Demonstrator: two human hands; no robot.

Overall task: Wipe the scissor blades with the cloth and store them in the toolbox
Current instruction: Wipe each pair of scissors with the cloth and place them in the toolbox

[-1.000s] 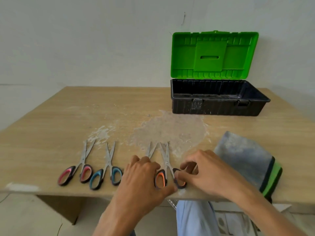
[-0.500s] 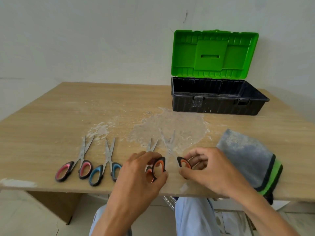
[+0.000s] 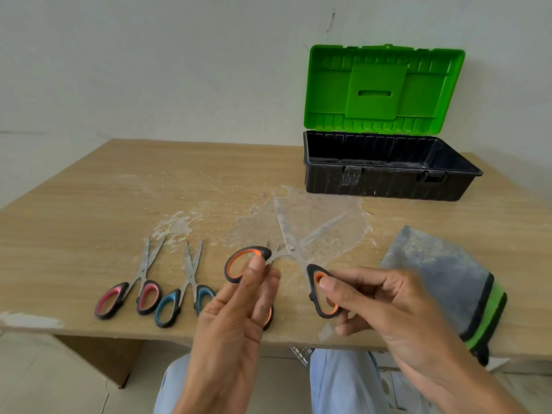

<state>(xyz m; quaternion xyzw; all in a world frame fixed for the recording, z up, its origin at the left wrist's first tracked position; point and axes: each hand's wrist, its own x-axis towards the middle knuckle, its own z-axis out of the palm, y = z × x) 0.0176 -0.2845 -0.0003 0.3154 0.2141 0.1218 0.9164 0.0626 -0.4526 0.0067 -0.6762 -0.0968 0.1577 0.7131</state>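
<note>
I hold an orange-handled pair of scissors (image 3: 312, 272) above the table, its blades spread wide and pointing away from me. My left hand (image 3: 236, 312) pinches the left handle loop. My right hand (image 3: 376, 300) grips the right loop. A second orange-handled pair (image 3: 269, 317) lies on the table, mostly hidden under my left hand. The grey cloth (image 3: 442, 273) with a green and black edge lies flat to the right of my right hand. The toolbox (image 3: 388, 183) stands at the back right, its green lid (image 3: 382, 88) raised and its black base showing nothing inside.
A pink-handled pair of scissors (image 3: 143, 274) and a blue-handled pair (image 3: 188, 279) lie side by side near the front left edge of the wooden table (image 3: 89, 210). White dusty patches mark the table's middle. A wall rises behind the toolbox.
Both hands have lifted the orange-handled scissors off the table and pulled the handles apart, so the blades have spread open. The view has tilted slightly.
</note>
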